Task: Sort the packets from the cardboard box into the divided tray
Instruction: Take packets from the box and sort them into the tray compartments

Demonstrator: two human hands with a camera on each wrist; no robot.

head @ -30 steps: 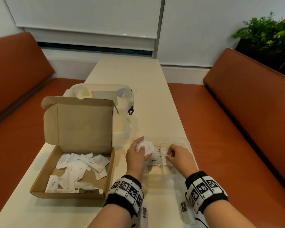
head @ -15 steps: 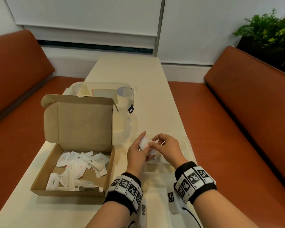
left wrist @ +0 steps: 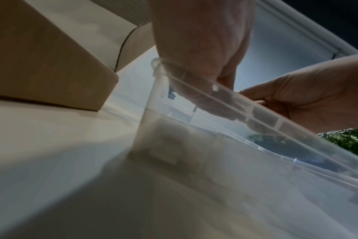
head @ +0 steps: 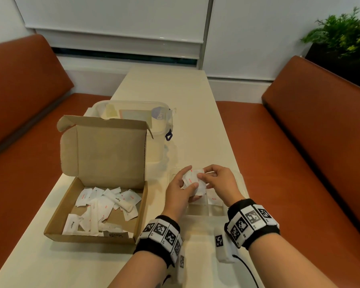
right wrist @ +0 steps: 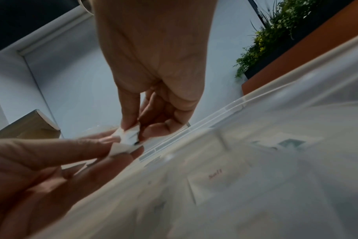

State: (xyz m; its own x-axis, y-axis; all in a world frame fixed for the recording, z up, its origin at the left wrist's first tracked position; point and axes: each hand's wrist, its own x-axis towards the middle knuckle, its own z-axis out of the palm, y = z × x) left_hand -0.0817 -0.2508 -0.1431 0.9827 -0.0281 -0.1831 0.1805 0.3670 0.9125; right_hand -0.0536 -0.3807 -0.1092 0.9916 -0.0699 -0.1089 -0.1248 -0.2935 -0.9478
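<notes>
An open brown cardboard box [head: 96,206] at the left holds loose white paper packets [head: 104,206]. Right of it, over the clear plastic divided tray [head: 197,210], the left hand [head: 179,194] grips a small bunch of white packets [head: 192,180], the right hand [head: 218,181] pinching its topmost one.

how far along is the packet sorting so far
Early on. Done: at least one packet lies in the divided tray. In hand: the left hand holds a small stack of packets while the right hand pinches one. Left: many packets in the cardboard box.
</notes>
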